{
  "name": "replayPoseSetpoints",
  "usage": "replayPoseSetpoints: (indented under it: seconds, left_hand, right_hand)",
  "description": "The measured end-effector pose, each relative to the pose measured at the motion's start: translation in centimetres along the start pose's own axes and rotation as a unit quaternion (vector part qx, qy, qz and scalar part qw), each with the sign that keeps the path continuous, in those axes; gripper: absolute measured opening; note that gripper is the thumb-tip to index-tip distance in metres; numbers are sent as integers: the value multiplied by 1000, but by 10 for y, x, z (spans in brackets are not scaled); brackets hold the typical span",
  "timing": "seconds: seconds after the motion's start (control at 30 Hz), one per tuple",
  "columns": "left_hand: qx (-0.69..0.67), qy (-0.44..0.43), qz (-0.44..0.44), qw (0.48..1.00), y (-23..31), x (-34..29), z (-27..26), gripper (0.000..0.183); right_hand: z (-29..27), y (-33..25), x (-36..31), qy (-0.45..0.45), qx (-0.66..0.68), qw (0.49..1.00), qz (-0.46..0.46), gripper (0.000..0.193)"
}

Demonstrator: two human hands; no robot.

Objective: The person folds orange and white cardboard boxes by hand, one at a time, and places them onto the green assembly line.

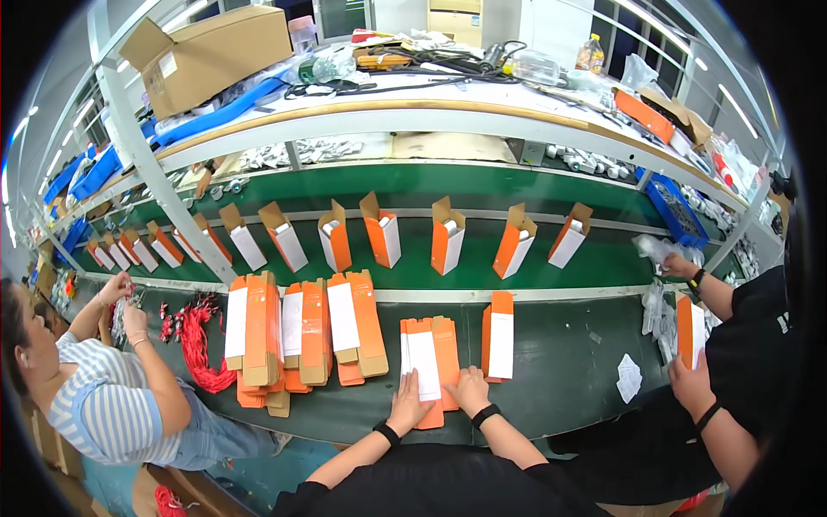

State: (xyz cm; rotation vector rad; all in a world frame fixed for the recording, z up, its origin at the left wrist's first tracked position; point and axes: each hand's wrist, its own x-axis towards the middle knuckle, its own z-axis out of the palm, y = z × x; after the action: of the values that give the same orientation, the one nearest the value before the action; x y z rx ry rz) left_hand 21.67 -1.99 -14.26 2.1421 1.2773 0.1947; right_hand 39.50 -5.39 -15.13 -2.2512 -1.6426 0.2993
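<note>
Black shirt [431,487] nearest, left hand [403,405] rests flat-fingered atop the flattened orange-and-white carton [419,351] (long axis pointing away); right hand [469,393], half-curled, meets its right edge, grip unclear.

Cartons [432,355] orange and white; belt [479,248] green; cords [200,349] red; co-worker's shirt [110,418] blue-white striped.

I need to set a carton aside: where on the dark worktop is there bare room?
Mostly bare: the worktop between the orange-and-white carton beside the right hand and the white paper, bar tiny scraps. Crowded: left of the left hand, with carton stacks and red cords.
</note>
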Motion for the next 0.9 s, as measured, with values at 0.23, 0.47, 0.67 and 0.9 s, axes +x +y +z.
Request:
replayPoseSetpoints:
  seconds: [0.23,0.47,0.67,0.9]
  left_hand:
    - [-268,67,-49,960,-13,19,12,106]
    - [-118,151,89,977,48,-7,-58,121]
    - [40,113,235,965,73,-55,-88,125]
    - [-17,40,236,971,87,-78,-104,117]
  right_hand:
    - [-42,-28,-16,40,171,984,2,42]
    - [-90,-56,-62,-238,389,883,-112,46]
    - [-175,-30,-39,-151,652,742,26,34]
    - [-179,10,-27,-476,584,654,65,39]
